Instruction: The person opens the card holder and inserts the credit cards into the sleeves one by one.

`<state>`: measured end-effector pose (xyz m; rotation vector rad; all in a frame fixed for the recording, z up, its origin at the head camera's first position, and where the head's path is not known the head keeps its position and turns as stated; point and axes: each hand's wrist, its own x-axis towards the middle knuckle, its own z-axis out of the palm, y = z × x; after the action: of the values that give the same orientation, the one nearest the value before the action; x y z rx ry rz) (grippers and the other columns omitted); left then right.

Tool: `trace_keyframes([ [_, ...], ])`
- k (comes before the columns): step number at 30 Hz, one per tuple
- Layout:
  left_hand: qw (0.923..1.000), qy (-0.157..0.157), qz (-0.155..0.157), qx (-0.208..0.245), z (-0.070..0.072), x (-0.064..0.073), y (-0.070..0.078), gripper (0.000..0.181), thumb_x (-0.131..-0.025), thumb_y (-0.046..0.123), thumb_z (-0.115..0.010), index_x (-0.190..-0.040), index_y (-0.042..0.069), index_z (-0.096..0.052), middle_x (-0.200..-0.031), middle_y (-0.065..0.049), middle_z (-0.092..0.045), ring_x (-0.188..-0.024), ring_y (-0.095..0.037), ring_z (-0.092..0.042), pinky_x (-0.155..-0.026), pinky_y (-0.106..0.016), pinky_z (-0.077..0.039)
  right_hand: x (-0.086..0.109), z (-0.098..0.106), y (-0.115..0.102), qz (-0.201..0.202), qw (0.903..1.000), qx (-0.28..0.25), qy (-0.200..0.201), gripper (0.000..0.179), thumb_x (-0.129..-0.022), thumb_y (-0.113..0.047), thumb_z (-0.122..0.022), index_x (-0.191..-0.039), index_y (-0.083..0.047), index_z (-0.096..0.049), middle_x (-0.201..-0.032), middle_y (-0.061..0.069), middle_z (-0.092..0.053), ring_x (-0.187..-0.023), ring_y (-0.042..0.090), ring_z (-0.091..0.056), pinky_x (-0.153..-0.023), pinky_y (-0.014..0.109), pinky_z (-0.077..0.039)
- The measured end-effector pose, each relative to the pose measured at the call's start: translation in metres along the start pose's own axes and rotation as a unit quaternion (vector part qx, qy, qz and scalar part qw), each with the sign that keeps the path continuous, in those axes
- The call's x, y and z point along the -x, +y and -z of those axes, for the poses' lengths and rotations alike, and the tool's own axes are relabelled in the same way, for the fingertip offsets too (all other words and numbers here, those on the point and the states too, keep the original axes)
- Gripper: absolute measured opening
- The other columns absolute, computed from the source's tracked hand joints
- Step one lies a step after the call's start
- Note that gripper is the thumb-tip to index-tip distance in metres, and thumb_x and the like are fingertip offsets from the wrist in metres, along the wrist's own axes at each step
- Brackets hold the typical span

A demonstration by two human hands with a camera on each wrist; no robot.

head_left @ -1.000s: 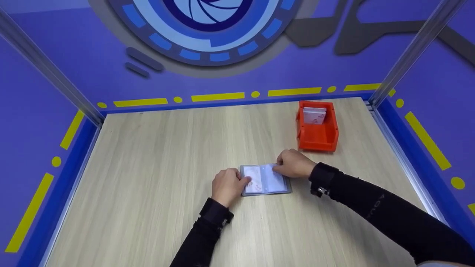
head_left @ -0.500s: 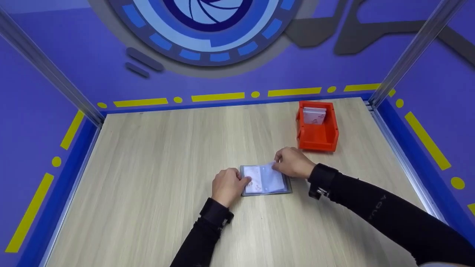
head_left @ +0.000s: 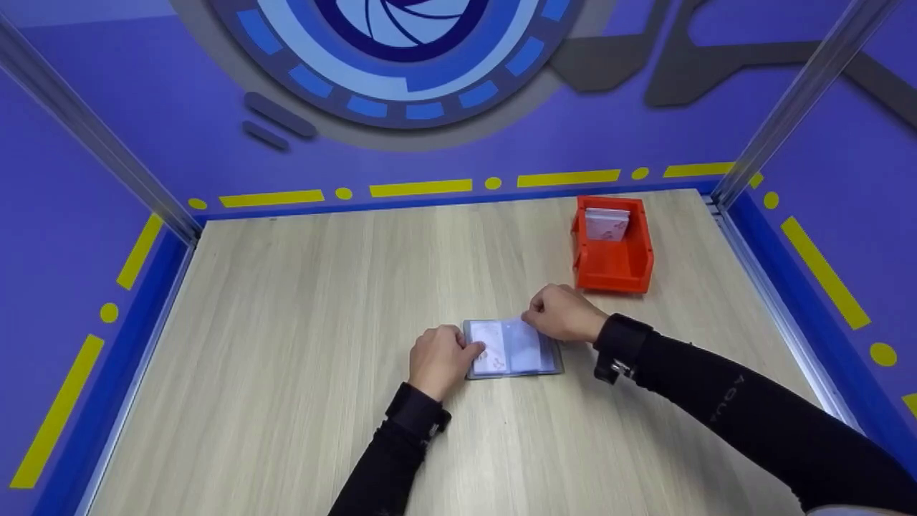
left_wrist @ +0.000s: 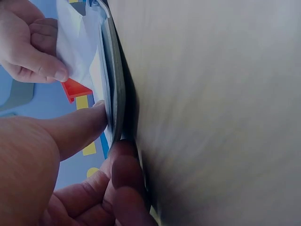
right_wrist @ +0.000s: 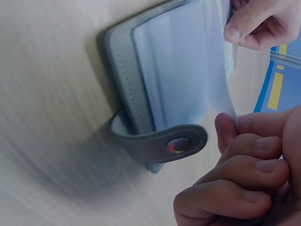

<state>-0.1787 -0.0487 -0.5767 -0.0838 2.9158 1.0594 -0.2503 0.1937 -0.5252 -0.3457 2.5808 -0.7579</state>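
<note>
A grey card holder [right_wrist: 123, 59] lies spread on the table, with clear plastic sleeves inside. A white card with reddish marks [head_left: 489, 347] fills its left side. My left hand [head_left: 438, 360] grips the left edge, thumb on top and fingers curled beneath the cover in the left wrist view. With thumb and forefinger my right hand [head_left: 566, 313] pinches the upper corner of a clear sleeve page [right_wrist: 217, 70], which is lifted off the sleeves on the right side. A strap with a metal snap [right_wrist: 178, 145] sticks up from the right cover.
Behind my right hand stands a red bin [head_left: 615, 266] with several cards in clear cases [head_left: 607, 224] leaning at its back. Blue panels [head_left: 401, 161] close off the table's back and sides, with metal posts [head_left: 795, 93] at the corners.
My right hand has shifted slightly left, drawing the sleeve page leftward and uncovering more of the sleeves at the right. The left hand stays on the left edge.
</note>
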Motion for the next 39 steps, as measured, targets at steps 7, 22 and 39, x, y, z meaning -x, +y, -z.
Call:
trace_keyframes([
  [7,1.0,0.002,-0.008,-0.003,0.0,0.0,-0.001,0.044,-0.092,0.038,-0.088,-0.068,0.017,-0.059,-0.068,0.006,-0.054,-0.063,-0.014,-0.051,-0.058,-0.032,-0.037,-0.003,-0.003,-0.009,0.033,0.9992,-0.024,0.0,0.038,-0.108,-0.025,-0.064,-0.072,-0.016,-0.062,-0.068,-0.005,-0.047,-0.068,0.015,-0.05,-0.065,0.03,-0.038],
  [22,0.9998,0.006,-0.018,-0.01,0.0,-0.001,-0.002,0.042,-0.092,0.036,-0.089,-0.067,0.019,-0.058,-0.067,0.007,-0.055,-0.061,-0.014,-0.052,-0.057,-0.032,-0.037,-0.027,-0.029,-0.035,0.033,0.9961,-0.081,-0.015,0.029,-0.103,-0.022,-0.066,-0.083,-0.005,-0.079,-0.064,-0.011,-0.05,-0.066,0.01,-0.048,-0.064,0.027,-0.035],
  [39,0.9987,0.015,-0.032,-0.036,0.001,-0.001,-0.001,0.047,-0.105,0.027,-0.072,-0.063,0.021,-0.05,-0.064,0.005,-0.048,-0.059,-0.016,-0.046,-0.056,-0.033,-0.033,-0.041,-0.046,-0.04,0.045,0.9977,-0.043,-0.025,0.032,-0.1,-0.02,-0.069,-0.07,-0.009,-0.073,-0.057,-0.013,-0.049,-0.057,0.008,-0.045,-0.057,0.024,-0.033],
])
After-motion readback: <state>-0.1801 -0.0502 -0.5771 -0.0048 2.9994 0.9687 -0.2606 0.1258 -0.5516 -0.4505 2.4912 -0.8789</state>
